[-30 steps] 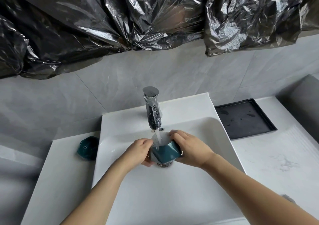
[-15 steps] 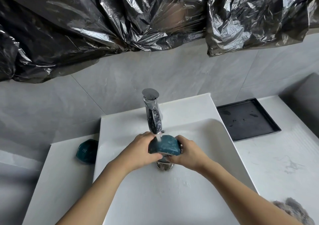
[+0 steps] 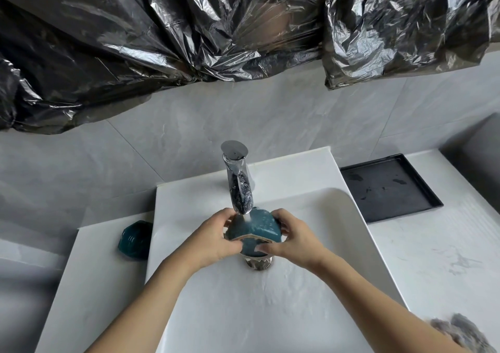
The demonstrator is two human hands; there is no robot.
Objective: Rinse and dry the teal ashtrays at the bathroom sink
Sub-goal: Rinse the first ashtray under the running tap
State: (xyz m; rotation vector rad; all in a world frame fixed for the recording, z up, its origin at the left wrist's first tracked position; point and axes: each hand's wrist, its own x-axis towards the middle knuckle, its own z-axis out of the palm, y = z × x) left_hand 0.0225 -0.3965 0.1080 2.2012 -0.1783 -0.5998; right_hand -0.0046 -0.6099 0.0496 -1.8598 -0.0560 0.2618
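Note:
I hold a teal ashtray with both hands under the chrome faucet, over the drain of the white sink. Water runs from the spout onto its outer side, and its pale rim edge faces me. My left hand grips its left side and my right hand grips its right side, with the thumb across the front. A second teal ashtray sits on the white counter just left of the sink.
A black square tray lies on the counter at the right of the sink. A grey cloth shows at the bottom right corner. Crumpled black plastic sheeting hangs over the grey tiled wall.
The ashtray has been turned in my hands under the running water, from tilted sideways to its outer side up. The camera has shifted a little, bringing the grey cloth into view.

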